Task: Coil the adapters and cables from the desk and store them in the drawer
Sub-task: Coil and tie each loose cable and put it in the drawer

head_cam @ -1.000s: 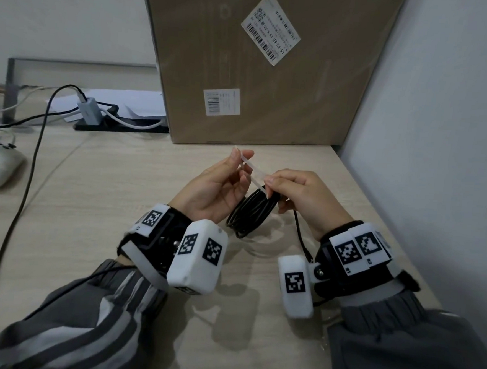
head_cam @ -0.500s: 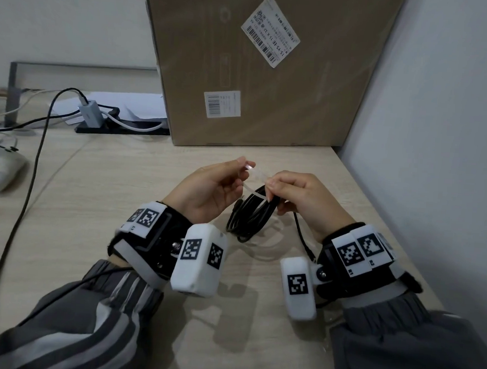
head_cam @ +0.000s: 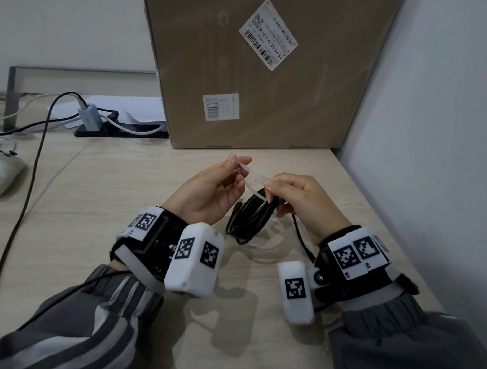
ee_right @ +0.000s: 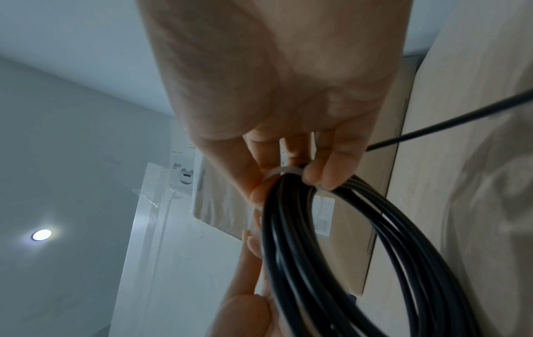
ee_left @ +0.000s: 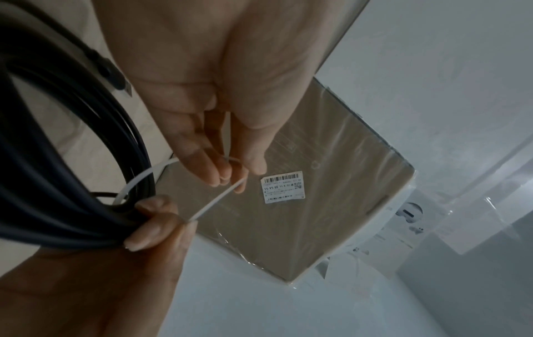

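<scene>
Since a second ago your left hand has drawn the thin translucent white plastic tie a little further leftward, its fingertips pinching the free end. Your right hand holds the coiled black rubber-sheathed cable at its top, fingers curled round the loops where the tie wraps them. The coil hangs just above the pale wooden desk, near the big brown cardboard box.
</scene>
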Demonstrator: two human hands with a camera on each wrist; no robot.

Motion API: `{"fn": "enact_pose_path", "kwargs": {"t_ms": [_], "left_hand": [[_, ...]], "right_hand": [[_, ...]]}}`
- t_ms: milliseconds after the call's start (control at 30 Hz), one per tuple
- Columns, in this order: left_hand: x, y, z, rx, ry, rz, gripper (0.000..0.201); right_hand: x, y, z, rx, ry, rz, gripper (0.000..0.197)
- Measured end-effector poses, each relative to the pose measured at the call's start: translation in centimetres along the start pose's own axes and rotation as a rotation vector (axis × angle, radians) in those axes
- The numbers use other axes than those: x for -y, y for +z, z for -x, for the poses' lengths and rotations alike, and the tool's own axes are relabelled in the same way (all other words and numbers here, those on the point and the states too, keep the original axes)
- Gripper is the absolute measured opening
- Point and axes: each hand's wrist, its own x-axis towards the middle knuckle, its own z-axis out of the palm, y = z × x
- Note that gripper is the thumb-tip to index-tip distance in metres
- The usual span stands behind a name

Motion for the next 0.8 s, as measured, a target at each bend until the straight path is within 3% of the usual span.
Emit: {"fn": "enact_pose_path", "kwargs": {"t_ms": [800], "left_hand": [[-0.22,0.04,0.25,0.039,0.011,-0.056,0.028]], "right_hand": [[0.00,0.12,-0.03,-0.026,-0.004,0.005,0.036]]}}
